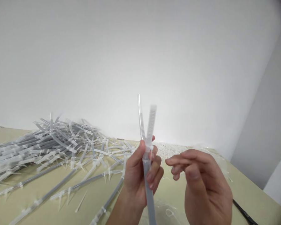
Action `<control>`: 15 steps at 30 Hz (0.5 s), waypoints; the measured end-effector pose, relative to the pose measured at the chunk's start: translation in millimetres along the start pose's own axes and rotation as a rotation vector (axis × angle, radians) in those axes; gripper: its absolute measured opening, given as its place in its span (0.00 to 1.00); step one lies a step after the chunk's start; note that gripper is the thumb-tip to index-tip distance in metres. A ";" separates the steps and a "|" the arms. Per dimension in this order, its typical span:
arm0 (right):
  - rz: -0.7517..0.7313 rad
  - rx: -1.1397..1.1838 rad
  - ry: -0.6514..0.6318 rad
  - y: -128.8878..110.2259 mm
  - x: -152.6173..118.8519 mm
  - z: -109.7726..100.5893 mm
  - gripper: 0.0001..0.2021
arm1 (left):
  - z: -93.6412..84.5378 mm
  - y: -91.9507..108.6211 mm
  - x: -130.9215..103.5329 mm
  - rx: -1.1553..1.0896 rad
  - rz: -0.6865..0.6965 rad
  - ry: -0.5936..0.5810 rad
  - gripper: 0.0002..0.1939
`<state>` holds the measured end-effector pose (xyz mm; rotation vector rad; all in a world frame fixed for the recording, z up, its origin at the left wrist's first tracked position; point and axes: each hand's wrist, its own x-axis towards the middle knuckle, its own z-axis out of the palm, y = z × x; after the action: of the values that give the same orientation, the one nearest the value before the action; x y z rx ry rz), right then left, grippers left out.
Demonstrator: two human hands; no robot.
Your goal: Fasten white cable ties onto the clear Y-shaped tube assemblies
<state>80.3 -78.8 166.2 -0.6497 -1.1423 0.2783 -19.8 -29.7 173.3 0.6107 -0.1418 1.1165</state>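
My left hand [140,175] is wrapped round a grey plastic tube [150,197] held upright near the middle of the view. At its top the tube divides into two branches: a thin clear one leaning left and a wider ribbed one leaning right. A white cable tie [149,147] circles the joint just above my fingers. To the right, apart from the tube, is my right hand [203,184]; its fingers point left, the thumb stands away from them, and I see nothing held in it.
A large heap of similar grey tubes [49,143] lies at the left on the yellowish table [72,215]. Loose white cable ties [172,150] are spread at the back. A dark tool [244,212] lies at the right. Behind stands a white wall [140,56].
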 end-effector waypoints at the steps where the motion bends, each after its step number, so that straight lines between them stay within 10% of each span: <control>1: 0.028 -0.013 -0.003 0.8 0.9 -0.5 0.06 | -1.5 -0.3 -0.1 -0.069 -0.011 -0.057 0.15; 7: 0.160 -0.188 -0.182 5.8 7.8 0.9 0.08 | -8.1 -8.3 -0.8 -0.181 -0.107 -0.234 0.33; 15: 0.172 -0.210 -0.097 13.2 12.8 -2.7 0.11 | -18.9 -11.6 3.5 0.054 -0.443 -0.306 0.24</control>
<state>89.5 -62.7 167.1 -0.9304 -1.2208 0.3416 -11.7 -20.5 154.6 0.8143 -0.2270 0.5964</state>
